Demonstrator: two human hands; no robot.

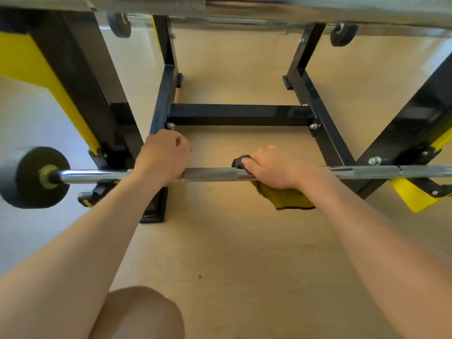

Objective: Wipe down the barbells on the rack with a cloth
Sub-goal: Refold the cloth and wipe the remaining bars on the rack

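My right grip (274, 167) clamps the cloth (283, 196) around the barbell (210, 173), tail hanging below; my left grip (162, 152) curls over it nearby.

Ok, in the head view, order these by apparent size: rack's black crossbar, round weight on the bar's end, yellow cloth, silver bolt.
1. black crossbar and round weight: alike in area, so unranked.
2. yellow cloth, partly hidden under the right hand.
3. silver bolt.

Left hand (162, 152) grips the barbell (210, 173); right hand (274, 167) holds a yellow cloth (283, 198) around it.
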